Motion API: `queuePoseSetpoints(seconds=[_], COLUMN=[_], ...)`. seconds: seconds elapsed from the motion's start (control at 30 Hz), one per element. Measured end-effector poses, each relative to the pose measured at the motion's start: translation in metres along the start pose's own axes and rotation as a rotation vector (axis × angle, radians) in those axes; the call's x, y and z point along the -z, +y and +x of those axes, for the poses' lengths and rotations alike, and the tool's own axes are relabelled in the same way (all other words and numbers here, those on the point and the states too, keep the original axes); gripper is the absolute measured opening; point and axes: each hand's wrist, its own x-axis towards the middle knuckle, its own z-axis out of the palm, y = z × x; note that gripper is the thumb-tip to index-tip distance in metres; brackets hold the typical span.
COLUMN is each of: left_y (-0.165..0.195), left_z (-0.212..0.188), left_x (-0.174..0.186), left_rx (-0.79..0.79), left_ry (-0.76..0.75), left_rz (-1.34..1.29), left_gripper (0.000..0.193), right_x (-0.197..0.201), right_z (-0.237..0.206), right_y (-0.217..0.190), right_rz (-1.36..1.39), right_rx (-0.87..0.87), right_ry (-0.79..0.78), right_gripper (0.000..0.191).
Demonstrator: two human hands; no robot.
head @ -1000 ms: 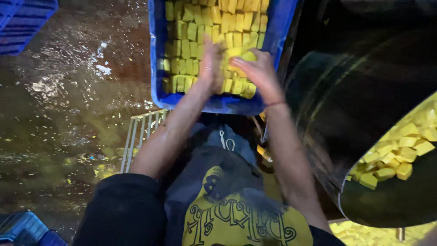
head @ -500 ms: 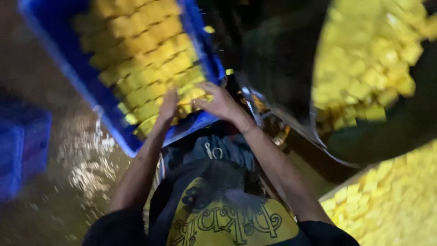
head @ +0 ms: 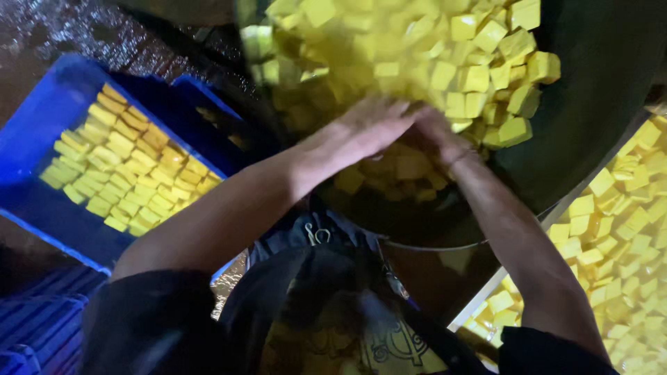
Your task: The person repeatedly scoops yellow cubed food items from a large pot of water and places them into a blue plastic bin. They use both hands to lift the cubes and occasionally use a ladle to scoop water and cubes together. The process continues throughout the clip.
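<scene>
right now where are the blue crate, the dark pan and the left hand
blue crate [head: 42, 132], head view, left wall
dark pan [head: 590, 90], head view, bare inner wall
left hand [head: 361, 132], head view, back of hand

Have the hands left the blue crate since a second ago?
Yes. Both hands, left hand and right hand, went right from the blue crate into the dark tub of yellow cubes.

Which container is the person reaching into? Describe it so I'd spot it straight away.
Start at the blue crate on the left, where yellow blocks lie in neat rows. To its right, straight ahead, sits a big dark round pan; the left hand and right hand meet inside it. Its yellow cubes lie in a loose heap.
</scene>
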Motion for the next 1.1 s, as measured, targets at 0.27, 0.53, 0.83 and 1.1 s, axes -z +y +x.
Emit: queuePoseSetpoints(seconds=[0.27, 0.53, 0.83, 1.1], left_y=[-0.045, -0.097, -0.147, -0.080], left_z=[0.073, 0.077, 0.114, 0.159], left_x=[-0.104, -0.054, -0.036, -0.054], left_rx=[0.056, 0.099, -0.139, -0.010], left_ry=[-0.340, -0.411, 0.288, 0.888], left_rz=[-0.199, -0.544, -1.758, -1.444], left_gripper=[0.039, 0.046, 0.040, 0.045], right_x=[0.046, 0.065, 0.099, 0.054], right_z=[0.047, 0.115, 0.085, 0.031], right_y=[-0.035, -0.111, -0.123, -0.156], right_rz=[-1.357, -1.451, -0.793, -0.535], right_rx=[0.401, 0.749, 0.335, 0.365], right_ry=[-0.175, 0.279, 0.005, -0.025], right_gripper=[0.025, 0.028, 0.035, 0.035])
